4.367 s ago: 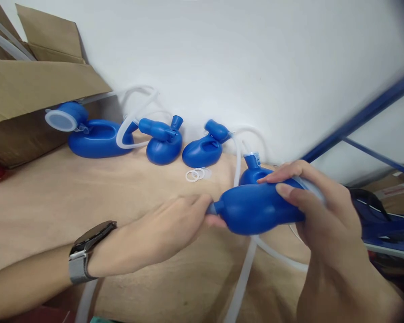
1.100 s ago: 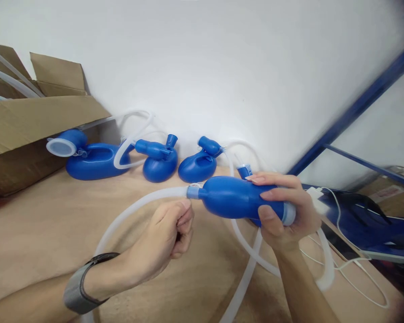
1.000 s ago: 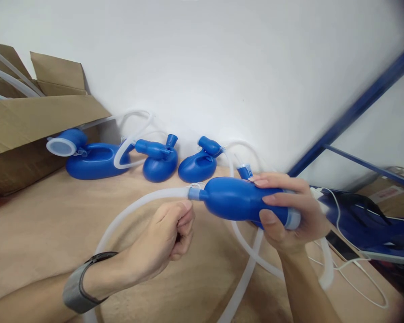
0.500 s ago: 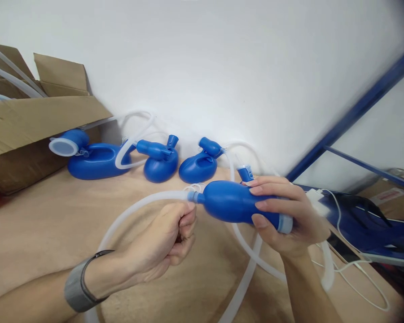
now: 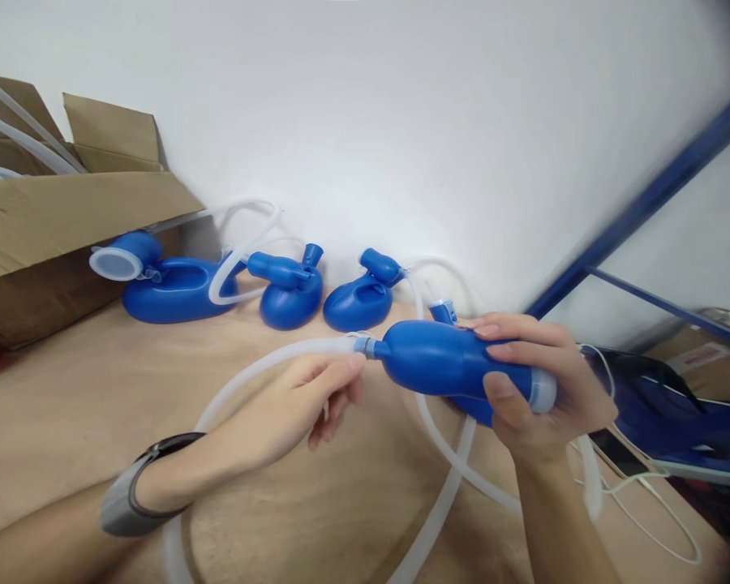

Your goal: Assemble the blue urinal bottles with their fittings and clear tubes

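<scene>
My right hand (image 5: pixel 535 385) is wrapped round the wide end of a blue plastic bulb-shaped vessel (image 5: pixel 444 365), held level above the wooden table (image 5: pixel 66 389). A translucent white hose (image 5: pixel 261 369) runs from the vessel's narrow neck leftward and down past my wrist. My left hand (image 5: pixel 298 405) sits just below that joint, fingertips pinching the hose close to the neck, the other fingers loosely curled. A watch band shows on my left wrist.
Three more blue vessels (image 5: pixel 173 284) (image 5: pixel 292 288) (image 5: pixel 362 296) with hoses stand along the white wall. An open cardboard box (image 5: pixel 42 211) holding tubing is at the left. More hose (image 5: pixel 450 478) loops on the table; a blue shelf frame (image 5: pixel 645 195), phone and cable lie to the right.
My left hand loosened from a closed fist on the hose to a fingertip pinch at the neck. The right hand shifted the vessel slightly to the right.
</scene>
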`<action>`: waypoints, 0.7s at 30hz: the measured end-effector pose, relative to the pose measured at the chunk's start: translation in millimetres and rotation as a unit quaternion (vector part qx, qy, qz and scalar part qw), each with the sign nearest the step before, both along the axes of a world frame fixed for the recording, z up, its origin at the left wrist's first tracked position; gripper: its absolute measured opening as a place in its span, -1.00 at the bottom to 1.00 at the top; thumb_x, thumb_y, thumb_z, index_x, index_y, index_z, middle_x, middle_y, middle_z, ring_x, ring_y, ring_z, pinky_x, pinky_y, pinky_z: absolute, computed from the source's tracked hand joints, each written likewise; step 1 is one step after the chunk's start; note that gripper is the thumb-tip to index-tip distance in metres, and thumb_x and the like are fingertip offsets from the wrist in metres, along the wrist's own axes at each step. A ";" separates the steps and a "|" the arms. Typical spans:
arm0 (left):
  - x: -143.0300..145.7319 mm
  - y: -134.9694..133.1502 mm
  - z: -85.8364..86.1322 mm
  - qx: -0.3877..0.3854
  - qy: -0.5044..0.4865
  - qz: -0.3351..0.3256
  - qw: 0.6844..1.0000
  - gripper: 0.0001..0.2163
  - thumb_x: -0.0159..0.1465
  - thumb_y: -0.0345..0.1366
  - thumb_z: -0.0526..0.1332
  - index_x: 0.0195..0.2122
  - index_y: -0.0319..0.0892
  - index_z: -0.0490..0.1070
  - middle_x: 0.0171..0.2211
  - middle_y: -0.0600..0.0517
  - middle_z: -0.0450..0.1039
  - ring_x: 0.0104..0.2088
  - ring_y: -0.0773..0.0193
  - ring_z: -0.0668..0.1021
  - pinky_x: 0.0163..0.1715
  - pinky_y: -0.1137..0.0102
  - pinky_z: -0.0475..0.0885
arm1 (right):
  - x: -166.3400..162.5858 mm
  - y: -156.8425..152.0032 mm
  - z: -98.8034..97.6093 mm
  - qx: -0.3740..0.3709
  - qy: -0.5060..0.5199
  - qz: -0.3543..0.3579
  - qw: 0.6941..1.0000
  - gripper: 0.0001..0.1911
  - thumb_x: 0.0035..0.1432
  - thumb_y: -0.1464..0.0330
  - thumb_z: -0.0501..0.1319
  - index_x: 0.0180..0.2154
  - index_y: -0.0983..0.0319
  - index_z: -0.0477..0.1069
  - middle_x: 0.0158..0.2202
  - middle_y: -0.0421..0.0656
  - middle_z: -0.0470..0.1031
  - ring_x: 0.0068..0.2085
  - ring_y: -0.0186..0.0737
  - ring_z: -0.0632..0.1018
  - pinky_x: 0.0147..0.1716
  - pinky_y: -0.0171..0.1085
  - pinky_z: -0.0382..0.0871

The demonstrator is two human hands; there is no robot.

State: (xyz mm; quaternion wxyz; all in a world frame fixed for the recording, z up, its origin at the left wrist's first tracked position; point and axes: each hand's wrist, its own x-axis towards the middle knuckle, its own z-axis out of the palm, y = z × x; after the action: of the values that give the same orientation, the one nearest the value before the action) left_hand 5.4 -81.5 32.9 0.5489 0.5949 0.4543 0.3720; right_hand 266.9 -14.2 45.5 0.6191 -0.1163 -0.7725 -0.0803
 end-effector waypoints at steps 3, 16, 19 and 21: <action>-11.7 1.7 3.8 0.303 0.184 0.114 0.928 -0.65 0.48 -0.01 0.17 -0.36 -0.13 0.45 -0.50 0.09 0.40 -0.48 0.30 0.45 -0.45 0.39 0.37 | -0.1 -0.3 0.0 -0.023 0.020 -0.006 1.000 -0.77 0.17 0.44 0.39 -0.10 0.15 0.61 -0.15 -0.09 0.65 -0.17 0.02 0.67 -0.19 0.10 0.67; -27.0 10.1 12.0 0.368 0.239 -0.022 0.898 -0.74 0.55 -0.17 0.03 -0.26 -0.12 0.38 -0.40 0.08 0.45 -0.43 0.28 0.44 -0.39 0.37 0.27 | -8.7 -8.8 0.0 -0.129 0.056 0.075 0.987 -0.94 0.30 0.34 0.31 -0.18 0.12 0.56 -0.17 -0.13 0.63 -0.16 0.00 0.66 -0.08 0.10 0.59; -22.9 5.9 12.6 0.329 0.220 -0.031 0.918 -0.70 0.53 -0.16 0.04 -0.36 -0.12 0.29 -0.48 0.12 0.33 -0.50 0.31 0.34 -0.44 0.36 0.15 | -6.3 -9.8 0.7 -0.133 0.032 0.084 0.987 -0.97 0.30 0.36 0.31 -0.20 0.12 0.54 -0.16 -0.12 0.63 -0.13 0.01 0.65 -0.04 0.12 0.59; -20.4 3.8 15.2 0.298 0.183 -0.049 0.936 -0.67 0.53 -0.16 0.03 -0.40 -0.12 0.25 -0.49 0.13 0.28 -0.50 0.32 0.30 -0.43 0.36 0.15 | -3.6 -8.4 0.2 -0.141 0.022 0.091 0.986 -0.98 0.31 0.36 0.31 -0.21 0.13 0.54 -0.17 -0.11 0.64 -0.12 0.00 0.65 -0.04 0.11 0.59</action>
State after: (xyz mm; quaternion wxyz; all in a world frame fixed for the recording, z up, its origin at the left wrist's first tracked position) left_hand -15.0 -77.7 48.1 0.2711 0.8105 0.3855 0.3477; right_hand 263.3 -22.6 45.7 0.6185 -0.1331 -0.7693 0.0886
